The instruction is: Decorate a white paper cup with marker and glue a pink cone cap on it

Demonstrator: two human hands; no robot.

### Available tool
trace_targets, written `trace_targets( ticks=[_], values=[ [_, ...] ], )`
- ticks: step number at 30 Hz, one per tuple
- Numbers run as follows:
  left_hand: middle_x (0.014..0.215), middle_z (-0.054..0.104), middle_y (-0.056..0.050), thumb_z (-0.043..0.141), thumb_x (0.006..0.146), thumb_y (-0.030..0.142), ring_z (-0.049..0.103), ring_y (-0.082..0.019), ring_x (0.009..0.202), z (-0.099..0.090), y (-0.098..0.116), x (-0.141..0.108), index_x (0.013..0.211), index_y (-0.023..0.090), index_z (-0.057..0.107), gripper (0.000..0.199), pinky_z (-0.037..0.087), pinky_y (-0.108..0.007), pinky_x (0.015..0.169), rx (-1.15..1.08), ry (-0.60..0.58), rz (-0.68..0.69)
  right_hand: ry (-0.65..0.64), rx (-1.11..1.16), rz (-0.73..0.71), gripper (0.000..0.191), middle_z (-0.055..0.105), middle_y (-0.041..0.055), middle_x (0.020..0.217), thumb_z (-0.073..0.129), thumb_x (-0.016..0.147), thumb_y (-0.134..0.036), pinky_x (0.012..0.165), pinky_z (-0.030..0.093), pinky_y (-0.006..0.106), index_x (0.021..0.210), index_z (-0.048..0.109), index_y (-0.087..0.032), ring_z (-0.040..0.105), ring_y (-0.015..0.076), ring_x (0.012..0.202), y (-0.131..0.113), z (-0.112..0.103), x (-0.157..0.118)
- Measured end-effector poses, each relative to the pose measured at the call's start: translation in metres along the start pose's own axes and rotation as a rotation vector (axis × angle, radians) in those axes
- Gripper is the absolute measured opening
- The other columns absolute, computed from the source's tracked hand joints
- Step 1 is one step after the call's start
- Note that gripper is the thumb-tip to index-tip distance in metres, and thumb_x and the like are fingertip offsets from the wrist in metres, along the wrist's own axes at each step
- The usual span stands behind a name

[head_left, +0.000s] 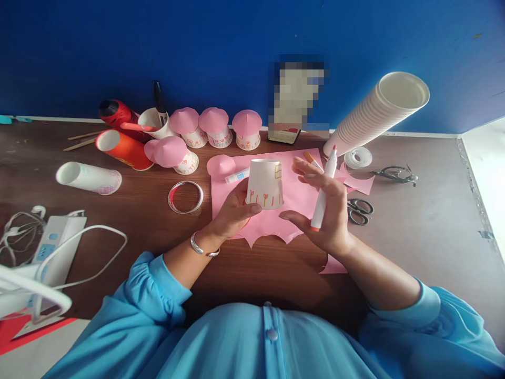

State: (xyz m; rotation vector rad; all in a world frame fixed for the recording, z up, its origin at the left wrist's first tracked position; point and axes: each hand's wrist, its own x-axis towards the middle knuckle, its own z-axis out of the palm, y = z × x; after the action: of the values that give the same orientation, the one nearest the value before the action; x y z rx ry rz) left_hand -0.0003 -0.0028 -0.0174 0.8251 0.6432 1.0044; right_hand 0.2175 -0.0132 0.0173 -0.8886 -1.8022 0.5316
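My left hand (232, 208) holds a white paper cup (265, 181) upside down over the pink paper. Orange flowers and short strokes are drawn low on the cup, with a yellowish window-like shape higher up. To its right, my right hand (329, 210) is apart from the cup, its thumb and fingers spread. A white marker (324, 195) with orange-red ends is held in the crook of that hand. Underneath lies a sheet of pink paper (229, 197) with scalloped cuts along its near edge. A glue stick (237, 175) and a pink paper cone (221, 165) lie on the sheet.
Several decorated cups with pink cone roofs (213, 121) stand at the back. A tall cup stack (366, 116) leans near a phone (284, 136). Scissors (359, 211), white tape (358, 157) and glasses (396, 175) lie right; a power strip (59, 247) lies left.
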Motion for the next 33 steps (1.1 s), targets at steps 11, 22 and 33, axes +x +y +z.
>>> trace_targets(
  ticks=[11,22,33],
  values=[
    [0.124,0.079,-0.014,0.09,0.08,0.054,0.074,-0.037,0.123,-0.001,0.002,-0.001,0.128,0.023,0.072,0.06,0.057,-0.054,0.107,-0.011,-0.165,-0.05,-0.069,-0.048,-0.046,0.065,0.064,0.0176,0.154,0.08,0.09,-0.017,0.112,0.06,0.064,0.145,0.048,-0.028,0.061,0.0375,0.148,0.004,0.003,0.002],
    [0.138,0.07,-0.011,0.099,0.073,0.042,0.064,-0.033,0.131,0.0,-0.001,0.001,0.134,0.027,0.066,0.071,0.056,-0.046,0.104,0.233,-0.065,0.14,-0.079,-0.349,-0.169,0.064,0.066,0.0204,0.153,0.07,0.089,-0.008,0.109,0.059,0.064,0.147,0.048,-0.025,0.068,0.0372,0.137,0.003,0.003,0.0],
    [0.134,0.074,-0.01,0.092,0.08,0.046,0.069,-0.033,0.126,-0.007,-0.005,-0.001,0.134,0.027,0.071,0.061,0.056,-0.048,0.107,0.077,-0.085,0.027,-0.12,-0.216,-0.15,0.088,0.05,0.0102,0.171,0.072,0.098,-0.017,0.122,0.056,0.061,0.169,0.026,-0.038,0.052,0.0324,0.157,0.003,0.002,0.002]
  ],
)
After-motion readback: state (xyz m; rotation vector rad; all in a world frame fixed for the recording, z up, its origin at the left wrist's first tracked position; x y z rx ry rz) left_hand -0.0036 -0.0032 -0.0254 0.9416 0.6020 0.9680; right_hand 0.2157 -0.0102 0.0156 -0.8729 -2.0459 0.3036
